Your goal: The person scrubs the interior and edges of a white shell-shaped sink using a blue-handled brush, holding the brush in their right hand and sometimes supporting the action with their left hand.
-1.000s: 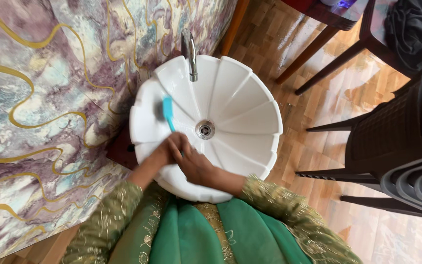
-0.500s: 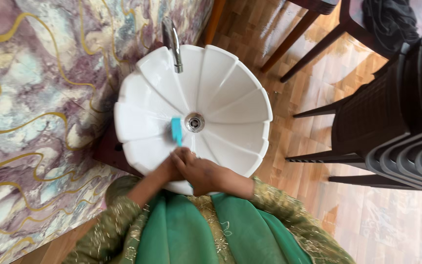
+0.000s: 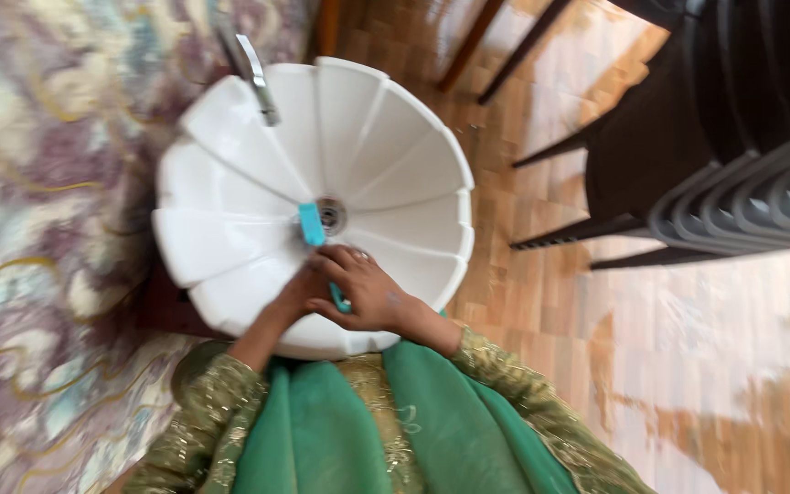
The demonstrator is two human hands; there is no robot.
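Note:
A white scalloped washbasin (image 3: 230, 137) stands against a marbled wall, with a metal tap (image 3: 256, 73) at its back rim and a drain (image 3: 331, 216) in the middle. Both of my hands are clasped over the basin's near side. My right hand (image 3: 372, 293) lies on top and grips the handle of a teal brush (image 3: 311, 225), whose head points at the drain. Tucked beneath it, my left hand (image 3: 296, 295) also seems to grip the handle, though the frame is blurred. Green and gold sleeves cover my arms.
A purple, cream and gold marbled wall (image 3: 48, 183) fills the left side. Dark stacked chairs (image 3: 733, 174) stand on the wooden floor (image 3: 541, 274) to the right. Thin dark chair legs (image 3: 468, 41) cross the floor behind the basin.
The brush head has swept from the basin's left wall toward the drain. The camera has shifted, so the basin sits more central and larger.

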